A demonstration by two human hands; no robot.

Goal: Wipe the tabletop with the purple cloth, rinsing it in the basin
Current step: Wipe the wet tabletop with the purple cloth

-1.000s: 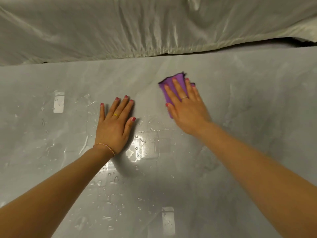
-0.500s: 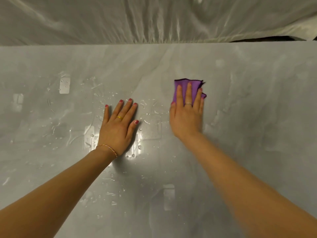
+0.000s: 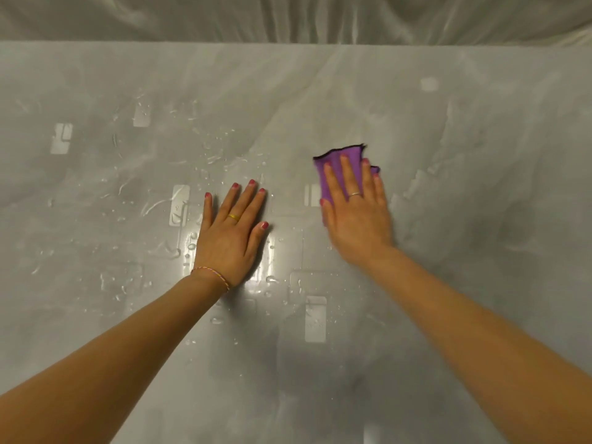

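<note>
A: Item one, nearest: left hand (image 3: 232, 232). State?

B: Flat on the grey tabletop (image 3: 480, 283), fingers straight and spread, holding nothing. It lies among water droplets (image 3: 205, 145), which bead nearer than, around and beyond it. I judge it a brace only.

A: Item two: right hand (image 3: 354, 208).

B: Just right of the left hand, slightly farther out. Palm down, fingers straight, pressing the purple cloth (image 3: 336, 160) onto the surface. No curl round the fabric that I can see, so it presses rather than grips.

A: Item three: the cloth. Position, orientation?

B: Under the right hand's fingers, beyond and right of the left hand. Bunched or folded; only the far portion and a strip by the thumb show. The long axis appears to run near to far, along the fingers, the ragged dark-edged end pointing away toward the far table edge.

A: Step in hand?

B: Wiping, by my reading. Much wet remains left of the cloth.

A: Next move requires?

B: Probably steady flat pressure and a sweep leftward through the droplets. The basin is not in view, so rinsing would mean leaving this patch.

A: Farthest item?

B: Pale draped sheeting (image 3: 288, 17) behind the table's far edge.
</note>
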